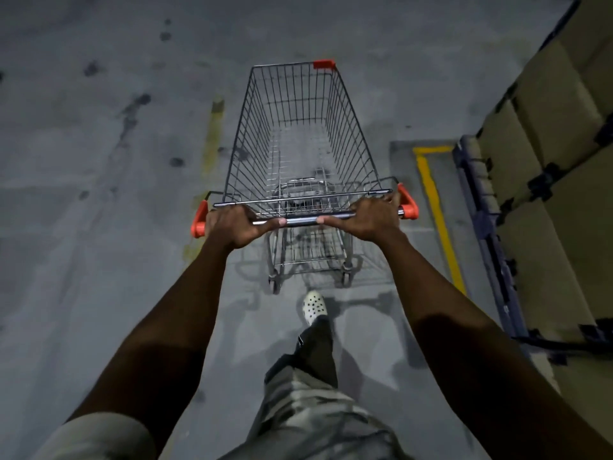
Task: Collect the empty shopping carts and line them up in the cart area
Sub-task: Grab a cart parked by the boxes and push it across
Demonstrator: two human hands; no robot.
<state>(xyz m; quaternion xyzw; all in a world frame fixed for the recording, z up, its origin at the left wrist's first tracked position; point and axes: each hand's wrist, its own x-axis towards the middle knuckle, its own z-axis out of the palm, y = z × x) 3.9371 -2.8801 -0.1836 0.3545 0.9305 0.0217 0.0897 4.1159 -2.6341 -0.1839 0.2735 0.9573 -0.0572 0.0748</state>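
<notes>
Gripping one empty grey wire shopping cart [293,94] with left hand [232,227] and right hand [368,220] clamped round its steel handlebar [300,222]: apparently collected, not yet lined up.

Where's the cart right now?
Head view, centre: the shopping cart stands ahead, its handle gripped by the left hand and right hand, between a faded yellow line on its left and a bright yellow line on its right.

Stained grey floor [83,227] carries my cart [348,127], my shoe [313,305], a yellow line [438,220], and boxes [547,227] to my right.
</notes>
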